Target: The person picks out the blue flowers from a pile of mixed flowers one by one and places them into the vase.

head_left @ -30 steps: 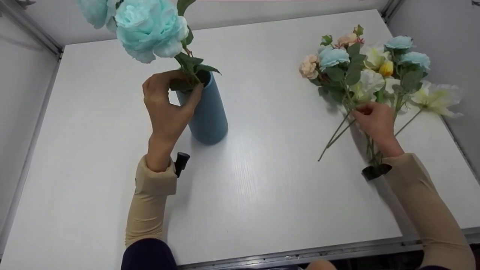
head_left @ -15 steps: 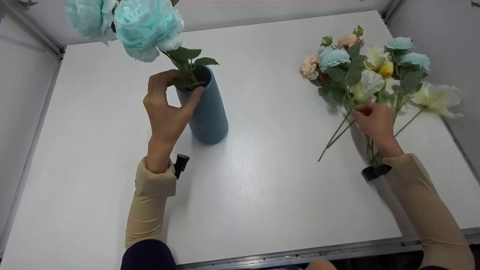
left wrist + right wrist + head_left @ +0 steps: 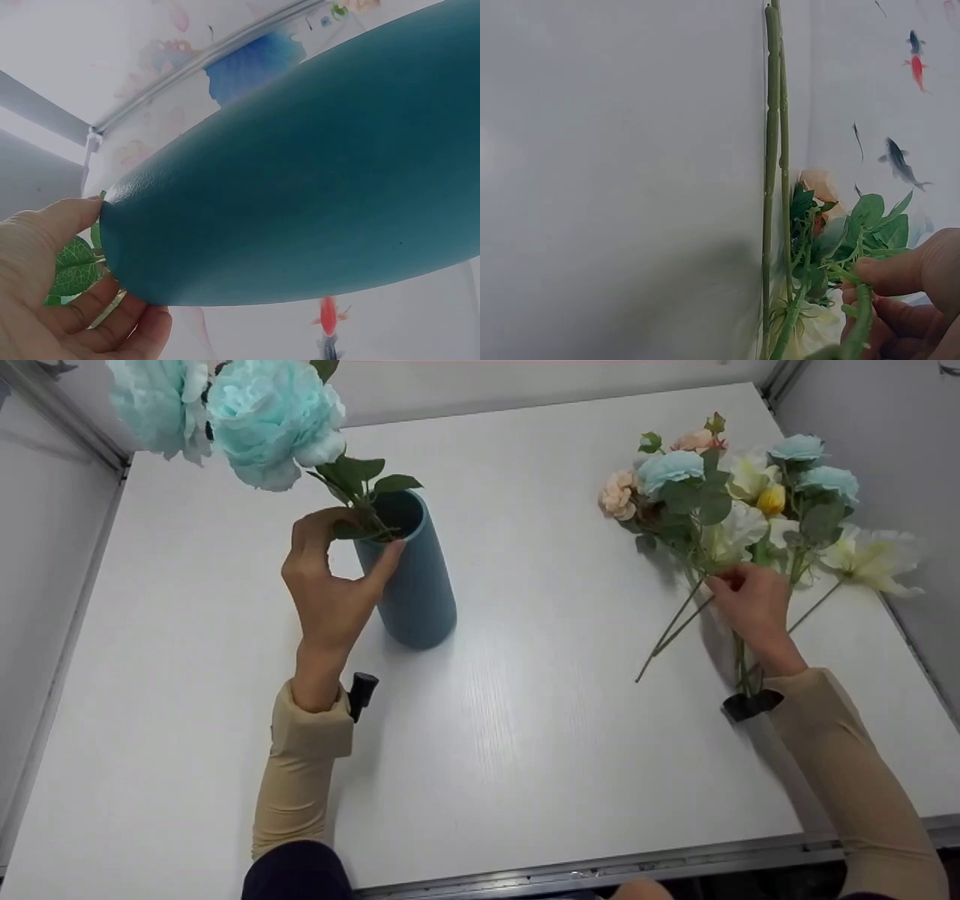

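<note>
Pinching the leafy stem [image 3: 360, 514] of two teal blooms [image 3: 270, 420] at the mouth of the blue vase [image 3: 409, 577], the left hand [image 3: 330, 577] keeps its grip clamped; the right hand [image 3: 750, 600] clamps stems in the bouquet [image 3: 742, 502] lying on the table [image 3: 525, 697].

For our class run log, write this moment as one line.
left hand: holds teal flower stem at blue vase mouth | right hand: grips a stem in flower pile
</note>
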`<act>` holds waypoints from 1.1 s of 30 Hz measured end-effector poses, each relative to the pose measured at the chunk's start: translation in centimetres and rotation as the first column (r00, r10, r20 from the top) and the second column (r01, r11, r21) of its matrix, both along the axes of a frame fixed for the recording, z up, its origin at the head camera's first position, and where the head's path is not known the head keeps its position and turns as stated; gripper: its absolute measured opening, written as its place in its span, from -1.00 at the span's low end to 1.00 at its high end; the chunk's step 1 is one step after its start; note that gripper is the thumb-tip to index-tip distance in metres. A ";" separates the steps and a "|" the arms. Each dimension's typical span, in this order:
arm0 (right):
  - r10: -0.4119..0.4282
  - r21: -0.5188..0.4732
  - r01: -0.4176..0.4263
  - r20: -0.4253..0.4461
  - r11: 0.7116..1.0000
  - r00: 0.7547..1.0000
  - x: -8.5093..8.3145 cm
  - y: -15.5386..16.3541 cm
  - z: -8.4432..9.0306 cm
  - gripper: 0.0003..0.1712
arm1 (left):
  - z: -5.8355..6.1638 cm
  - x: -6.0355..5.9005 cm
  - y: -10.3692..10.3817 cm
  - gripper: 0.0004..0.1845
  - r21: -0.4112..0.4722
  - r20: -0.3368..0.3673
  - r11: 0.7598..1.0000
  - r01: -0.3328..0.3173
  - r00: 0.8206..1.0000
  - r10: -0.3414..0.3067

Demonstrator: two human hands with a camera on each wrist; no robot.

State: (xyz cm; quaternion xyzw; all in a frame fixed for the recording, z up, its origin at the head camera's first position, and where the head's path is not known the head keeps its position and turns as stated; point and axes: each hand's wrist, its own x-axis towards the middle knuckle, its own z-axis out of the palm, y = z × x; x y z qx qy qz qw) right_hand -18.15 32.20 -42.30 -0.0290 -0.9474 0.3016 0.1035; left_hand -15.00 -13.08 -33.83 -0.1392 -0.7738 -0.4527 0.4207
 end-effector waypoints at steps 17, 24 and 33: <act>-0.034 -0.024 0.034 -0.004 0.999 0.999 -0.1 -0.1 0.3 -0.72 | -0.1 -0.1 0.1 -0.55 0.005 0.004 1.000 0.012 1.000 -0.012; -0.036 -0.034 0.035 -0.028 0.999 0.999 -0.2 -0.2 0.3 -0.72 | -0.2 -0.1 0.3 -0.50 0.033 0.027 0.999 0.007 1.000 -0.008; -0.035 -0.044 0.031 -0.101 0.999 0.994 -0.1 -0.5 0.4 -0.73 | -0.4 0.0 0.4 -0.50 0.046 0.019 0.999 0.018 1.000 -0.019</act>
